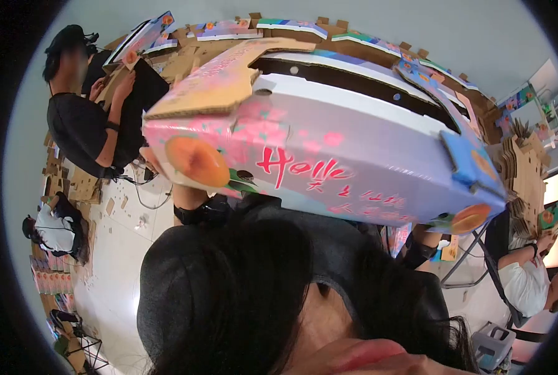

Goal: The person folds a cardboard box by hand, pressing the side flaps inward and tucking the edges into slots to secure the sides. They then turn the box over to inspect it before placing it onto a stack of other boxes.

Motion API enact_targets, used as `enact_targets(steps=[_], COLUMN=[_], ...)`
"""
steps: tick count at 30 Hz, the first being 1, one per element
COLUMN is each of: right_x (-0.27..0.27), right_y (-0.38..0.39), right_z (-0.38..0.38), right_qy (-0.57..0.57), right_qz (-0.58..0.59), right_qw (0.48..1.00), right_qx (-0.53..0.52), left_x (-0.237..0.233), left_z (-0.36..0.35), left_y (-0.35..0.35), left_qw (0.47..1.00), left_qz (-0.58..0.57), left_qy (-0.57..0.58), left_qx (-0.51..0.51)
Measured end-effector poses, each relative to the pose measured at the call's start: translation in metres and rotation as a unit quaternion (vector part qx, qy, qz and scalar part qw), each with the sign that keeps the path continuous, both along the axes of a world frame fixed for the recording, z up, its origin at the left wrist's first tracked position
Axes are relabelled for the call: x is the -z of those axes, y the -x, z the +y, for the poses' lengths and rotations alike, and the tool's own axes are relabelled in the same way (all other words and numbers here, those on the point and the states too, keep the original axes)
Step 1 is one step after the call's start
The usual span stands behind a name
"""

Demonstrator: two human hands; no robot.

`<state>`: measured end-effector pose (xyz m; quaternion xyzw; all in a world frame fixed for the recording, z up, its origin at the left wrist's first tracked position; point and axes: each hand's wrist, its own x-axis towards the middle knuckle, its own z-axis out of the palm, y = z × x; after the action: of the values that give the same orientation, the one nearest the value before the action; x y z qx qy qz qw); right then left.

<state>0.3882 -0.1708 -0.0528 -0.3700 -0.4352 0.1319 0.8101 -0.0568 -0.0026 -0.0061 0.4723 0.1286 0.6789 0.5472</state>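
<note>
Well, left fingers (149, 160) at a flower-printed cardboard box (325, 159).

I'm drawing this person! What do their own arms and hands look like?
The left wristband and right wristband are black. The sleeves look black too. The left grip, partly hidden, shows no glove; the right grip is hidden.
</note>
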Motion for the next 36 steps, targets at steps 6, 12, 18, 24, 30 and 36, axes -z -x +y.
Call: enact_targets(steps=[6,12,18,24,30,36], right_x=[0.016,0.031,0.049,0.023,0.036,0.072], right_y=[-0.015,-0.030,-0.012,-0.002,0.007,0.002], right_z=[0.000,0.019,0.026,-0.010,-0.014,0.009], right_qy=[-0.009,0.007,0.134,0.345,0.366,0.288], right_qz=[0.078,0.160,0.091,-0.037,0.190,0.294], right_qw=[0.993,0.945,0.973,0.929,0.905,0.907], right_qx=[-0.091,-0.286,-0.164,-0.124,-0.105,-0.084], left_x=[0.030,0.078,0.048,0.055,0.061,0.090], left_z=[0.027,0.075,0.067,0.076,0.072,0.074], left_y=[0.008,0.043,0.028,0.038,0.027,0.019], left_qw=[0.996,0.943,0.919,0.744,0.724,0.802], left_qz=[0.074,-0.016,0.306,0.642,0.658,0.576], left_qy=[0.042,0.044,0.072,0.054,0.123,0.136], left_qx=[-0.006,0.330,0.237,0.175,0.168,0.083])
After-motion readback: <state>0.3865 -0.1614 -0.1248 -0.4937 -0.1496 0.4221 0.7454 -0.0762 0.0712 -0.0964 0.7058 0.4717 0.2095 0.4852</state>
